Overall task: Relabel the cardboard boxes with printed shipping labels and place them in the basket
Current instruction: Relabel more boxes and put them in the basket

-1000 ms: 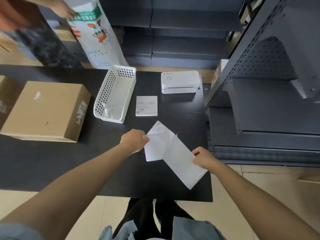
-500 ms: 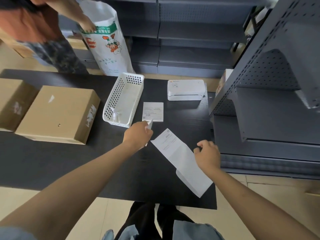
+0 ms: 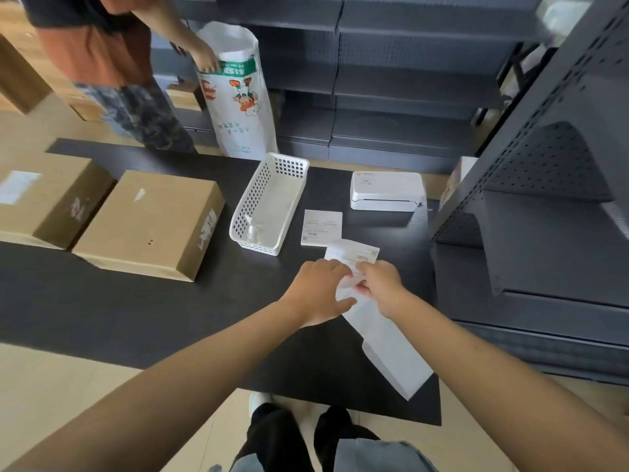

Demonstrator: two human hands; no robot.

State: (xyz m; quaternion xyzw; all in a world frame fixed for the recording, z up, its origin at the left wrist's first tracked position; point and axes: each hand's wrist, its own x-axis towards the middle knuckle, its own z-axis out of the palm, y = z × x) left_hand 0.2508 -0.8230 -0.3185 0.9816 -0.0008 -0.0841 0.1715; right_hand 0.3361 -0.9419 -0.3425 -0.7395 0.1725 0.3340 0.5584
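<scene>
My left hand [image 3: 320, 291] and my right hand [image 3: 381, 287] meet over a white strip of label paper [image 3: 388, 349] on the black table [image 3: 136, 308], both pinching its upper part. The printed end of the label [image 3: 354, 252] sticks out beyond my fingers. A second printed shipping label [image 3: 321, 228] lies flat just beyond. A white plastic basket [image 3: 269, 202] stands left of it. Two cardboard boxes lie at the left: the nearer one [image 3: 149, 223] and another [image 3: 44, 195] with a label on top.
A white label printer [image 3: 388, 190] sits at the table's back right. Grey metal shelving [image 3: 531, 233] stands close on the right. A person [image 3: 112, 63] behind the table holds a tall white printed bag [image 3: 238, 93]. More boxes are on the floor at the far left.
My hands have come together on the label strip; half a second ago the left hand was apart from it and the right hand hovered over its middle. The view has shifted down.
</scene>
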